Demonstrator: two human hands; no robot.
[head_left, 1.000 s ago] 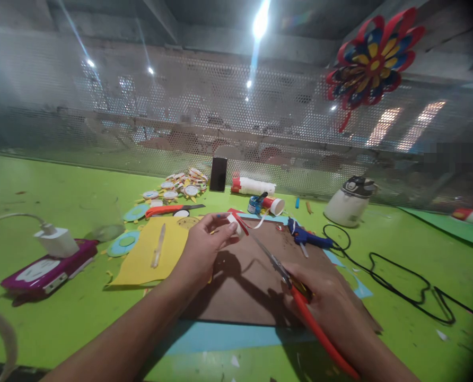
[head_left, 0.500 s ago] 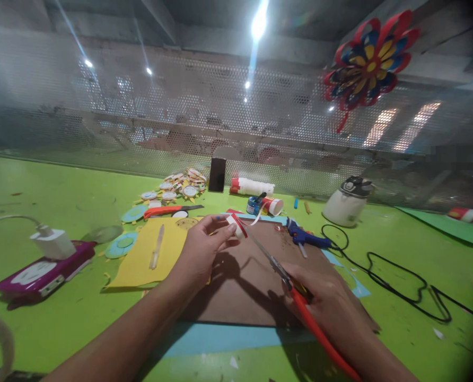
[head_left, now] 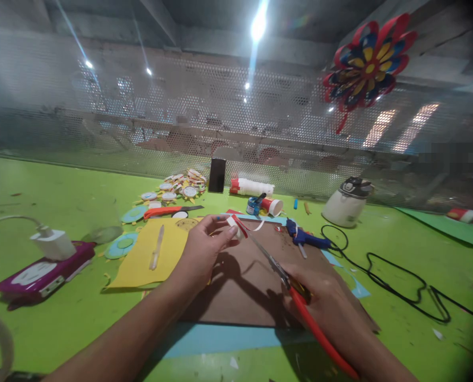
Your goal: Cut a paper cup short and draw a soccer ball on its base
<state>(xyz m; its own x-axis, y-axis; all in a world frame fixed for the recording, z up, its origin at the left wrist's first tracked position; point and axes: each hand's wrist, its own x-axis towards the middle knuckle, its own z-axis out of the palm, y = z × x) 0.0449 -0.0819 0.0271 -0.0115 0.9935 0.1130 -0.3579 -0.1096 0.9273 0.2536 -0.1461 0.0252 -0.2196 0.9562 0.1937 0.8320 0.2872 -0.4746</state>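
The left hand [head_left: 203, 253] pinches a red-and-white strip [head_left: 236, 225] in a narrow grip, raised above the board [head_left: 240, 302], so the scissors [head_left: 277, 263], clasped tight by the right hand [head_left: 329, 303], reach it just past the fingertips

A blue glue gun [head_left: 306, 240] lies near a black cable [head_left: 395, 276] and a white pot [head_left: 346, 204].

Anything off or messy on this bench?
Nothing damaged or spilled. Small paper scraps litter the green table, and a black cord sprawls in loose loops at right. The left hand pinches a red-and-white paper strip; the right hand holds red-handled scissors.
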